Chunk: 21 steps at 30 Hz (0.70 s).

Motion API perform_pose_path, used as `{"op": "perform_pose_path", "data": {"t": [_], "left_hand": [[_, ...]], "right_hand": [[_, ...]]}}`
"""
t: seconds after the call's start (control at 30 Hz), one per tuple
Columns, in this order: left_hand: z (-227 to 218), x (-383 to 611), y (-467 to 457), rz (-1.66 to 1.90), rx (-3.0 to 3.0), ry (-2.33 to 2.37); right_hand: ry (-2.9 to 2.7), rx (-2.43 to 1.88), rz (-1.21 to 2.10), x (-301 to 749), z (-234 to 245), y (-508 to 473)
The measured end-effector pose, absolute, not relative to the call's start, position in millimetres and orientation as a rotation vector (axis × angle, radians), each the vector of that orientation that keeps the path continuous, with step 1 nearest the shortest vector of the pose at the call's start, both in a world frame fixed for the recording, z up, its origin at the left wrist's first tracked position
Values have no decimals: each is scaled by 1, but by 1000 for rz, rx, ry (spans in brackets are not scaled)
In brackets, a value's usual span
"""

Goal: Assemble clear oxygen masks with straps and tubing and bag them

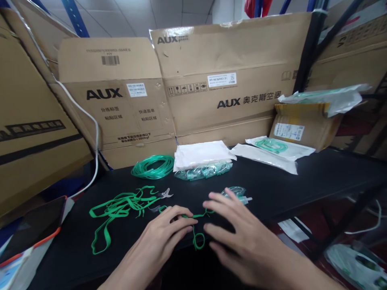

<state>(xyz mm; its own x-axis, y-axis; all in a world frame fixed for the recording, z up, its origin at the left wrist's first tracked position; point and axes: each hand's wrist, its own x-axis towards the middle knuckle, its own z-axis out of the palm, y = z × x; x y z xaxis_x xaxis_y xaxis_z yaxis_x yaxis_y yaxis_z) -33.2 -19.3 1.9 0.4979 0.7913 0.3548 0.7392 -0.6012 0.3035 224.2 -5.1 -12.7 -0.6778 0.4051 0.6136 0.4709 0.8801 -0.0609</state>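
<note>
My left hand (163, 231) and my right hand (234, 225) rest side by side on the black table (302, 181), near its front edge. A thin green elastic strap (198, 237) runs between them; the left fingers pinch one part of it and the right fingers press the other. Just beyond my right hand lies a clear green-tinted face mask (237, 192). A tangle of more green straps (121, 207) spreads to the left, with a small clear plastic clip (165, 194) beside it.
A coil of green tubing (152, 166), a heap of bagged masks (204, 171) under white packets (201, 155), and sealed pouches (272, 151) lie further back. Flattened cardboard boxes (226, 80) wall the rear. A phone in an orange case (36, 227) sits at left.
</note>
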Motion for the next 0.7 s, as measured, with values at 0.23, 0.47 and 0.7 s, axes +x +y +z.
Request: {"op": "perform_pose_path", "data": {"t": [0.23,0.47,0.7], "left_hand": [[4,-39,-21,798,2596,1327],[-1,-59,-16,800,2656,1417],[7,-24,-29,894,2740,1514]], "right_hand": [[-2479,-591,-34,211,-31,-6],[-2447,-725,-28,235,-25,4],[-2393,-737,-16,231,-19,4]]}}
